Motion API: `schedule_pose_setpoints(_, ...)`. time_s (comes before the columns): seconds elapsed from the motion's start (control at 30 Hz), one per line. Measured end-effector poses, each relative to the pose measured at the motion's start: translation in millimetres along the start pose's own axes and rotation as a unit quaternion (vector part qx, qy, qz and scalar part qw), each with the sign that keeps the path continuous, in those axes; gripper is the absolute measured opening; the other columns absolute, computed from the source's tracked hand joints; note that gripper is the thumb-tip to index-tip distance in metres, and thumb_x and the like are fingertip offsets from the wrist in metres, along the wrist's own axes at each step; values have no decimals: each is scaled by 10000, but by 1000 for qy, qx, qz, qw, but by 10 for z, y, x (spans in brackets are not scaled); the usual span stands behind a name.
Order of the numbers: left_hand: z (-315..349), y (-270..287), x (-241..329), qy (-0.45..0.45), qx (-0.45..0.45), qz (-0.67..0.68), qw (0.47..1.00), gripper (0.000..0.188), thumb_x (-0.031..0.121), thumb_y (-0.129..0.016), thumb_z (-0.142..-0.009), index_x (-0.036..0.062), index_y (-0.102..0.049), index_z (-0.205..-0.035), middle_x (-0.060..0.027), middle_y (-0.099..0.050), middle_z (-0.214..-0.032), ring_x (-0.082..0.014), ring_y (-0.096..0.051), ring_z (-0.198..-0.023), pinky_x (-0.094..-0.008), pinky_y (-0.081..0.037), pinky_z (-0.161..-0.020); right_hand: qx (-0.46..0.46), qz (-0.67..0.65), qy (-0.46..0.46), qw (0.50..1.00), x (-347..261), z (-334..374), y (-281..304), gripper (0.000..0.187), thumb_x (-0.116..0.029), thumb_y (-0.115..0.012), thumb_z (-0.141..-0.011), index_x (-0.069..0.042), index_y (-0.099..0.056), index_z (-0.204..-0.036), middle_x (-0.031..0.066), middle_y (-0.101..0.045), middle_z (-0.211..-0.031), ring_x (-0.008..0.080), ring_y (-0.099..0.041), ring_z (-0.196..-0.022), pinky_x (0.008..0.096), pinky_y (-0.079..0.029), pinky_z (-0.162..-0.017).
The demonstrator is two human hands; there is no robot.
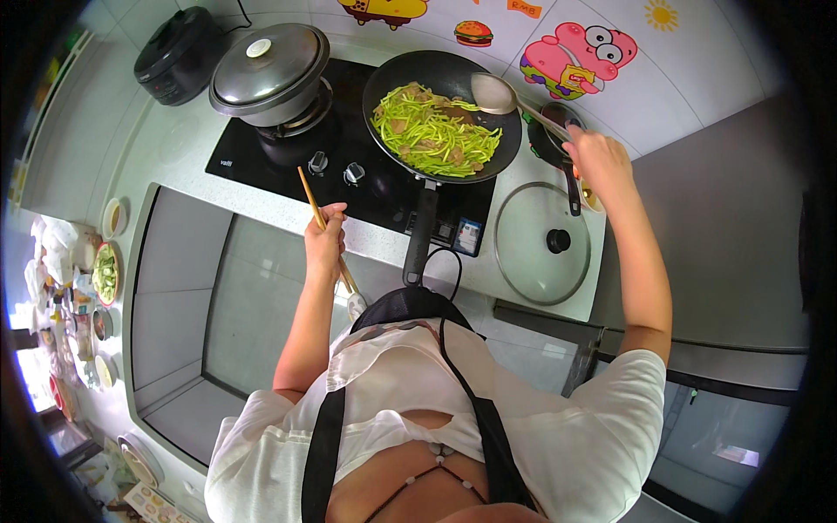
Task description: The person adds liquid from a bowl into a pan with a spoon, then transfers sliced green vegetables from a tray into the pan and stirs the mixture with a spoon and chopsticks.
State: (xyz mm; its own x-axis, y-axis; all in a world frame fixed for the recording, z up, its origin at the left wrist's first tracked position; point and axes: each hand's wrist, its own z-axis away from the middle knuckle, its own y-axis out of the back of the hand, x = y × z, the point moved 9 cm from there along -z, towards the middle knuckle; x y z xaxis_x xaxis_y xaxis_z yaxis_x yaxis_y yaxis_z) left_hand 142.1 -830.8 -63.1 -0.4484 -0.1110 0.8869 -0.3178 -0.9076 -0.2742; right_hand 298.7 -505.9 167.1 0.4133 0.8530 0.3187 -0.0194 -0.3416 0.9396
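Observation:
A black frying pan [425, 228] sits on the hob, full of sliced green stems [418, 131] mixed with brown meat pieces. My right hand [602, 161] is closed around the handle of a metal cooking spoon [494, 93], whose bowl rests at the pan's far right side, beside the food. In front of the hob, my left hand [324, 240] is closed on wooden chopsticks [309, 192], held upright-slanted and away from the pan. A pale patterned thing [357, 305] shows at their lower end; what it is I cannot make out. Nothing holds the pan's handle.
A lidded pot [270, 74] stands on the left burner, with a black rice cooker [179, 57] beyond. Right of the hob lie a glass lid [542, 244] and a small black pan [562, 131]. A plate of chopped greens [105, 273] stands on the left counter. The pan handle overhangs the counter edge.

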Motion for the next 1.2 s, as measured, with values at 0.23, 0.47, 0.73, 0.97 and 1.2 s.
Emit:
schedule_pose_setpoints(0.23,-20,-43,-37,1,6,5,1000,149,69,-481,-830,34,-555,-955,25,-486,-730,-20,-329,-446,-165,-236,-378,-140,-17,-4,990,269,-334,-340,261,-264,-592,-774,-9,-572,-722,163,-601,-662,288,-594,-588,389,-463,-521)
schedule_pose_setpoints(0.47,11,110,-157,15,32,12,999,145,80,-481,-839,37,-559,-953,20,-489,-745,-22,-329,-447,-165,-236,-378,-452,-353,-135,808,373,-77,-1067,313,-350,-534,-833,-47,-587,-894,24,-493,-543,78,-378,-364,228,-313,-330)
schedule_pose_setpoints(0.73,51,205,-90,10,42,2,999,148,71,-480,-834,39,-551,-960,13,-491,-766,-24,-323,-446,-166,-232,-379,-383,-600,-174,680,-423,40,-1732,293,-372,-534,-830,-98,-609,-901,-22,-453,-558,48,-347,-388,211,-263,-349)
schedule_pose_setpoints(0.97,31,112,-12,0,32,-3,999,144,66,-481,-831,36,-556,-950,19,-487,-748,-21,-331,-448,-165,-239,-377,-154,-354,-93,918,-112,-133,-953,297,-295,-574,-787,1,-594,-805,116,-550,-560,221,-554,-508,343,-424,-530)
schedule_pose_setpoints(1.2,22,-25,34,-7,8,5,1000,138,65,-480,-828,40,-562,-937,36,-473,-708,-14,-324,-447,-162,-245,-375,-46,-180,-13,983,-228,-160,-66,268,-292,-580,-781,-34,-606,-847,185,-597,-731,356,-571,-731,427,-451,-654)
